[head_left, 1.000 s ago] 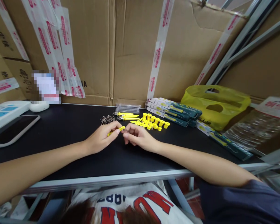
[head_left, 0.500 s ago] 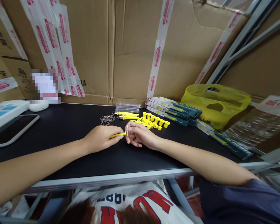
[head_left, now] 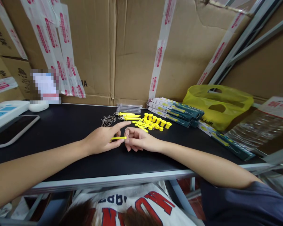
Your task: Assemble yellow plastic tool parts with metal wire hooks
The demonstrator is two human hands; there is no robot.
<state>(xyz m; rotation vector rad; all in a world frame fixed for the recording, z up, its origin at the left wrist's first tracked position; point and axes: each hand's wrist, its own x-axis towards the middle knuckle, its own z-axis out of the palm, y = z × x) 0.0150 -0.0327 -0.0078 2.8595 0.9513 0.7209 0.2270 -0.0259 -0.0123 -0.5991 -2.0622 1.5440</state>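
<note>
In my left hand (head_left: 99, 140) a slim yellow plastic stick (head_left: 119, 138) is held low between the fingers, with the index finger stretched out over it toward the right. My right hand (head_left: 142, 139) pinches a thin bent metal wire (head_left: 125, 134) at the stick's right end. Whether the wire passes through the stick cannot be made out. Just beyond my left hand lies a tangle of wire pieces (head_left: 108, 121). Past my fingertips are small yellow clips (head_left: 142, 128), yellow flanged caps (head_left: 157, 121) and several yellow rods with metal ends (head_left: 130, 116).
Clear plastic tubes (head_left: 129, 109) lie at the back beside stacked printed boxes (head_left: 176, 110). At right are a yellow plastic bag (head_left: 217, 103), a single box (head_left: 226, 141) and a clear bottle (head_left: 254, 125). A phone (head_left: 11, 130) rests at left. Cardboard (head_left: 134, 56) stands behind the table.
My left index finger has lifted off the yellow stick and straightened. The right hand has shifted slightly left and down, and the wire has turned more upright at the stick's end.
</note>
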